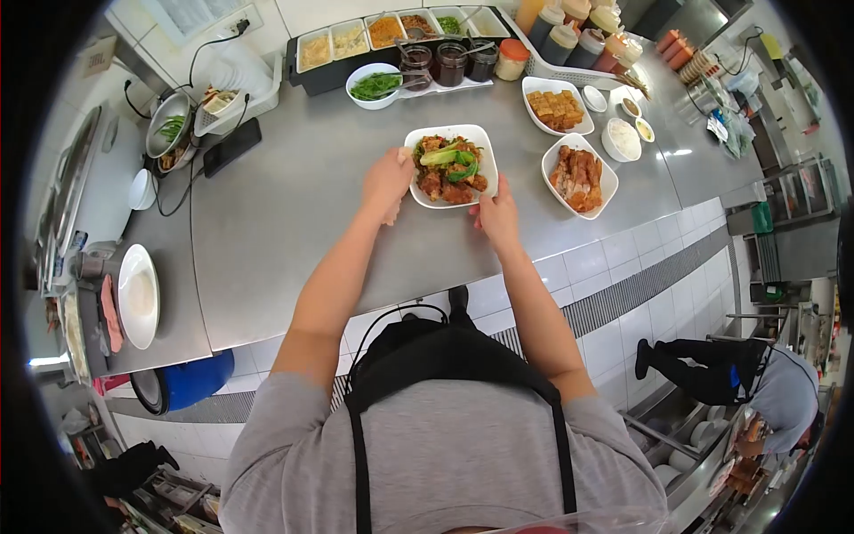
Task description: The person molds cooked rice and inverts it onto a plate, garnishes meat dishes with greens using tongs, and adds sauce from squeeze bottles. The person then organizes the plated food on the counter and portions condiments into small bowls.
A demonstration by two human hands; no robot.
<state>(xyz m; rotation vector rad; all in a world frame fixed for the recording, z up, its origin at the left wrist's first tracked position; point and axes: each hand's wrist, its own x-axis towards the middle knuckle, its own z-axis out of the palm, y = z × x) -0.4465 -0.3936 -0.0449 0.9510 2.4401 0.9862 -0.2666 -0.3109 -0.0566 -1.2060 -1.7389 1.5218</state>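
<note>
A white square bowl (485, 142) holds browned meat pieces (445, 182) topped with green leafy vegetables (449, 158). My left hand (388, 185) grips its left side, fingers closed and partly hidden. On the lower right corner, my right hand (496, 214) has its thumb at the rim and its fingers curled beside the bowl. Whether the bowl rests on the steel counter (276, 222) or is slightly raised, I cannot tell. To the right stand a bowl of glazed meat (578, 178) and a bowl of fried golden cubes (556, 109).
Topping trays (387, 34) line the back, with dark sauce jars (447, 64) and a bowl of chopped greens (374, 86) in front. Squeeze bottles (560, 44) fill a rack at back right. A phone (233, 147) and a large white bowl (139, 298) lie left. Another person (783, 392) works at right.
</note>
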